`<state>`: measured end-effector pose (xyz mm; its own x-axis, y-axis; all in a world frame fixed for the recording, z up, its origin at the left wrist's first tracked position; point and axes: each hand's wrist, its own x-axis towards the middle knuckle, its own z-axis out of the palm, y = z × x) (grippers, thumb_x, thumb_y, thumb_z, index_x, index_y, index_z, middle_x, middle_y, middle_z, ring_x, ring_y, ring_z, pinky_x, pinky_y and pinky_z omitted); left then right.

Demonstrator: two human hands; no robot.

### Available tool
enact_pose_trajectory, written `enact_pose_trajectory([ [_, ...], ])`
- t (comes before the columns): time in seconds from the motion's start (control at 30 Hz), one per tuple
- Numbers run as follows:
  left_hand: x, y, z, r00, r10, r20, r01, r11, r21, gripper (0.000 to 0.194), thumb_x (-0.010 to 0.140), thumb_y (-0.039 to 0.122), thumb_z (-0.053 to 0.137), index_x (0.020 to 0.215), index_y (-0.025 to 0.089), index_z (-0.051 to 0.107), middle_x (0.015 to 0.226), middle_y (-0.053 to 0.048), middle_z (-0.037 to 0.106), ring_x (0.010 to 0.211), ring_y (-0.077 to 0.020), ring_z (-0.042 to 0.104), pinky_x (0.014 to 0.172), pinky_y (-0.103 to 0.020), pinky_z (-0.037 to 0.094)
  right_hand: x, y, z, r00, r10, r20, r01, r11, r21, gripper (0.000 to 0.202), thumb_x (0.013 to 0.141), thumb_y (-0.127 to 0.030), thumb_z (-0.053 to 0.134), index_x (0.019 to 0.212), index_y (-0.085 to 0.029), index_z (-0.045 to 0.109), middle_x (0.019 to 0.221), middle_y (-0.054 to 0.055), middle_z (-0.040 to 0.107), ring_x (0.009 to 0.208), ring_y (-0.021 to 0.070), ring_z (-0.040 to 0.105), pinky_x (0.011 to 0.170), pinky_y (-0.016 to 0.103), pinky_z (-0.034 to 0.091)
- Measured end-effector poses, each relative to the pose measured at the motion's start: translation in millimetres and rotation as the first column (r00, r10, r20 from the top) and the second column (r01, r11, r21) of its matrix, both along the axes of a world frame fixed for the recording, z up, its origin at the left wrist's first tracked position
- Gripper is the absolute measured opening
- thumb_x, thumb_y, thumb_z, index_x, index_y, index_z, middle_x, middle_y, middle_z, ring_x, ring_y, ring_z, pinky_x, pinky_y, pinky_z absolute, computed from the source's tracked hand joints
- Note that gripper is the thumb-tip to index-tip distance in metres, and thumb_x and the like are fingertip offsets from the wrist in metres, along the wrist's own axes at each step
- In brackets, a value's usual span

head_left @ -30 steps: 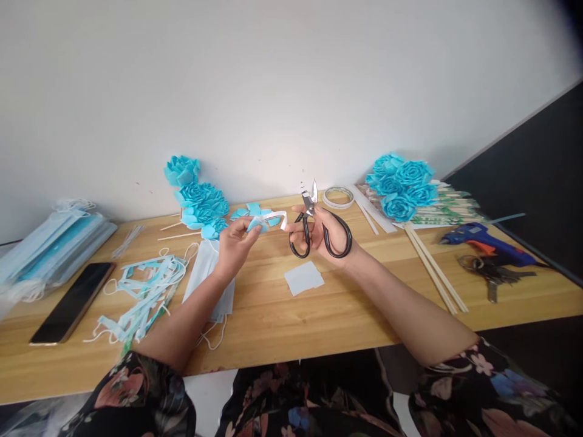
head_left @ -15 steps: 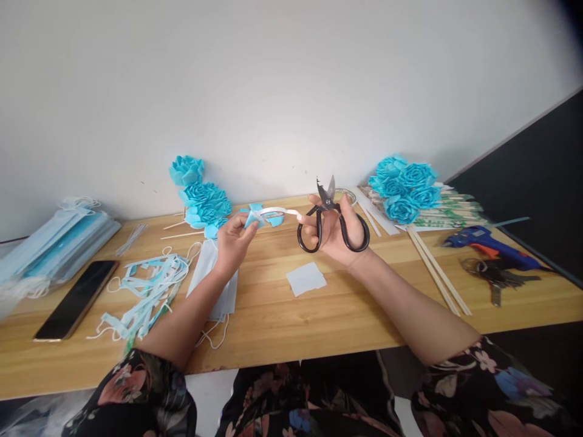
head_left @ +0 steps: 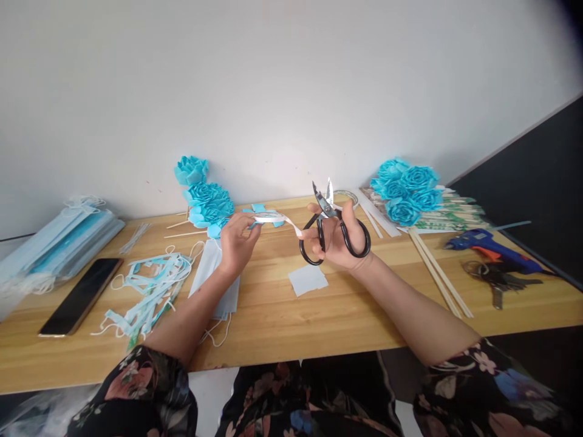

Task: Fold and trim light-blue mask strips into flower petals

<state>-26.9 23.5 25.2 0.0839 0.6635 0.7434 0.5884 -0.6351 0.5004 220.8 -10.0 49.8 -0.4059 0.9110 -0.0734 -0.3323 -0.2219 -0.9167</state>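
My left hand (head_left: 240, 240) pinches a thin white strip (head_left: 269, 216) with a bit of light blue at the fingertips, mostly hidden by the fingers. The strip stretches across to my right hand (head_left: 339, 240), where its far end meets the fingertips. Black-handled scissors (head_left: 327, 209) rest in my right hand, thumb through one loop, blades apart and pointing up. Behind the strip, cut blue pieces (head_left: 259, 208) lie on the table. A small pale blue square (head_left: 308, 281) lies below the hands, and a face mask (head_left: 230, 291) is partly under my left forearm.
Blue fabric flowers (head_left: 209, 205) stand at back left, with more flowers (head_left: 405, 188) at back right by wrapped sticks (head_left: 458, 209). A mask stack (head_left: 68, 243), phone (head_left: 82, 297) and cut strips (head_left: 152, 291) lie left. Right are bare sticks (head_left: 439, 273), a glue gun (head_left: 496, 246) and keys (head_left: 496, 279).
The blue piece at my left fingertips has turned and now shows less. The strip has tilted, sloping down toward my right hand. The scissors have shifted slightly, blades still apart.
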Motion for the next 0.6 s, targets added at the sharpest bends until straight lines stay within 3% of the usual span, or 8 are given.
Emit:
enact_pose_trajectory([
  [0.23,-17.1,15.0,-6.0,0.992,0.121,0.021,-0.120,0.992,-0.032,0.019,0.084,0.027,0.062,0.067,0.019,0.062,0.080,-0.005,0.071,0.081,-0.0202,0.063,0.080,-0.034,0.048,4.2,-4.5,3.5,1.000,-0.001,-0.028,0.001,1.000,0.016,0.085,0.084,-0.085,0.020,0.126,-0.022,0.059,0.072,0.006,0.071,0.045,0.0144,0.054,0.052,0.028,0.044],
  [0.43,-4.6,1.5,-0.7,0.990,-0.051,0.132,0.068,0.989,-0.132,0.017,0.085,0.028,0.064,0.071,0.020,0.065,0.086,-0.005,0.072,0.082,-0.0187,0.064,0.082,-0.034,0.049,-5.3,-0.2,0.8,0.961,0.178,-0.210,-0.177,0.984,0.023,0.075,0.086,-0.080,0.033,0.123,-0.022,0.063,0.068,0.001,0.064,0.052,0.0147,0.053,0.056,0.034,0.053],
  [0.6,1.0,-6.1,0.4,0.972,-0.121,0.203,0.168,0.958,-0.232,0.019,0.088,0.035,0.064,0.076,0.021,0.068,0.088,-0.005,0.072,0.084,-0.0188,0.065,0.083,-0.035,0.051,-11.4,-0.3,-10.3,0.906,0.384,-0.180,-0.380,0.923,0.056,0.084,0.084,-0.082,0.035,0.129,-0.015,0.059,0.069,0.004,0.065,0.057,0.0167,0.059,0.064,0.040,0.058],
])
